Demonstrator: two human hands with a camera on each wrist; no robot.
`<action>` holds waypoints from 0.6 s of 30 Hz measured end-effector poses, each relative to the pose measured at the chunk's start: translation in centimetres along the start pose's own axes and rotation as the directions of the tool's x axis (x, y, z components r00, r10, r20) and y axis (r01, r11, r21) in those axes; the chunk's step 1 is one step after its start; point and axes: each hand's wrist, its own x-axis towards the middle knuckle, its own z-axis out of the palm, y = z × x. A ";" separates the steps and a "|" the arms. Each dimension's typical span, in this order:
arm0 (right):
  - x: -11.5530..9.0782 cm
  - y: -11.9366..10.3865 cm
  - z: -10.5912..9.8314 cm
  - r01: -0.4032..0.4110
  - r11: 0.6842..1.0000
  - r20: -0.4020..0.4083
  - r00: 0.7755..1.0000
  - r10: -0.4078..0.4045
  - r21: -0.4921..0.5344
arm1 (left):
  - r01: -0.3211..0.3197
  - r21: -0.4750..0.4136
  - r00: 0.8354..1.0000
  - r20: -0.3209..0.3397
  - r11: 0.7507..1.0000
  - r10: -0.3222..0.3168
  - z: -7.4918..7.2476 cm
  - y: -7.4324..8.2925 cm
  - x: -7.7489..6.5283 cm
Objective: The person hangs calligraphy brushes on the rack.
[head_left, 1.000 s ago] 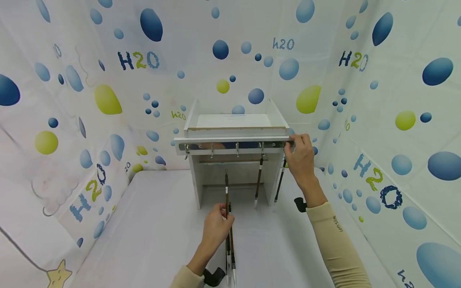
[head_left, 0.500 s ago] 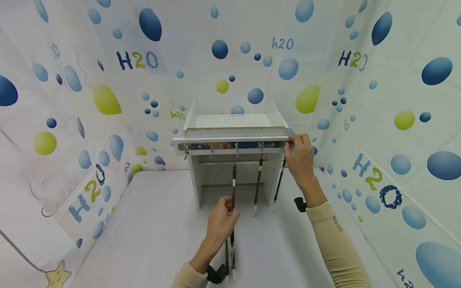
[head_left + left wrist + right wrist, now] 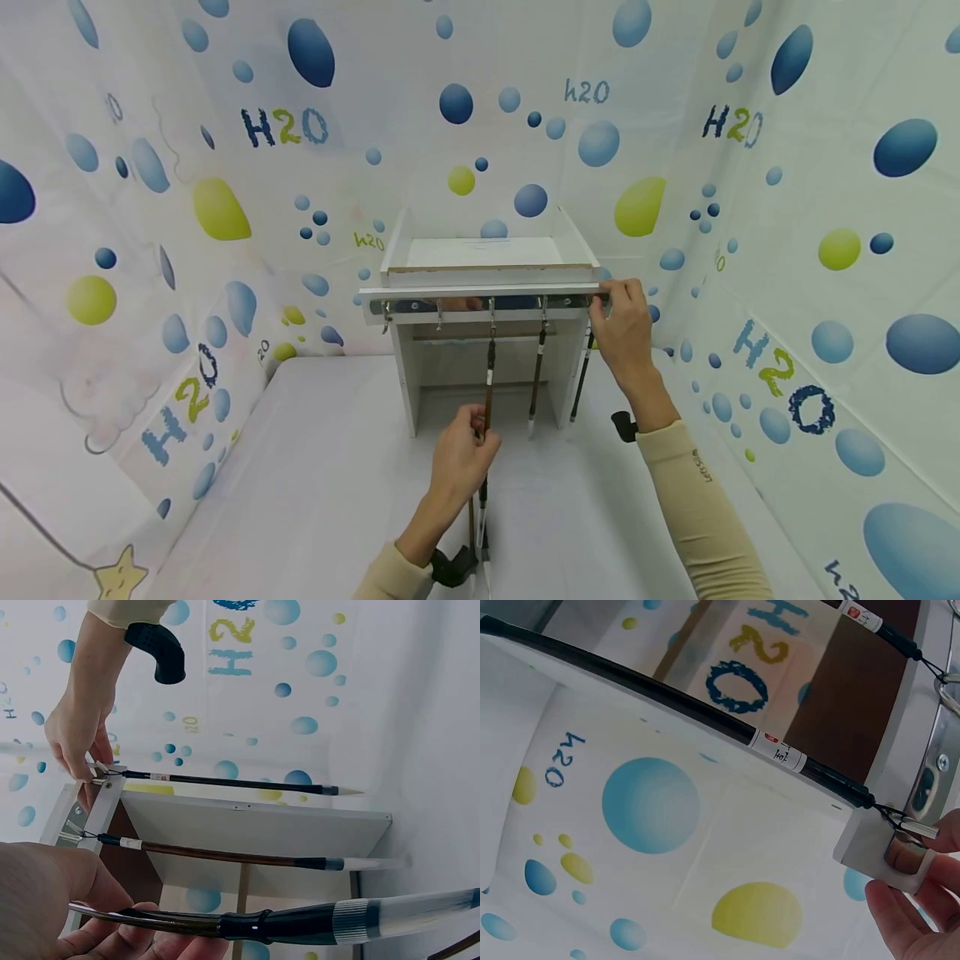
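My left hand (image 3: 461,454) pinches a calligraphy brush (image 3: 489,396) by its brown handle, bristles pointing down. The brush's upper end reaches the middle hook (image 3: 492,310) of the metal hook rail (image 3: 465,305); its loop is too small to make out. In the left wrist view, the brush's dark ferrule and pale bristles (image 3: 412,915) extend beyond my fingers. Two more brushes hang by cord loops: a brown one (image 3: 537,375) and a black one (image 3: 667,686) at the right end. My right hand (image 3: 626,325) holds the rail's right end, thumb and fingers on its white board (image 3: 866,840).
The rail runs along the front of a white wooden stand (image 3: 407,383) with an open tray (image 3: 483,250) on top. Two left hooks (image 3: 440,315) hold nothing. Another brush (image 3: 472,525) lies on the white table (image 3: 315,483) below my left hand. Patterned sheets (image 3: 420,183) surround the table.
My left hand has moved up and right with the brush, bringing its top end from below the rail to the middle hook. My right hand stays at the rail's end.
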 end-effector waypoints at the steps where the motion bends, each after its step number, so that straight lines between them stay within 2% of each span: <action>1: 0.0 0.0 0.0 -0.002 1.000 0.001 1.000 0.002 -0.002 | 0.000 0.003 1.000 -0.001 1.000 0.000 0.0 0.0 0.1; 18: 0.0 0.1 0.1 -0.005 1.000 -0.002 1.000 0.005 0.003 | -0.002 0.007 1.000 -0.011 1.000 0.002 -0.1 0.1 1.1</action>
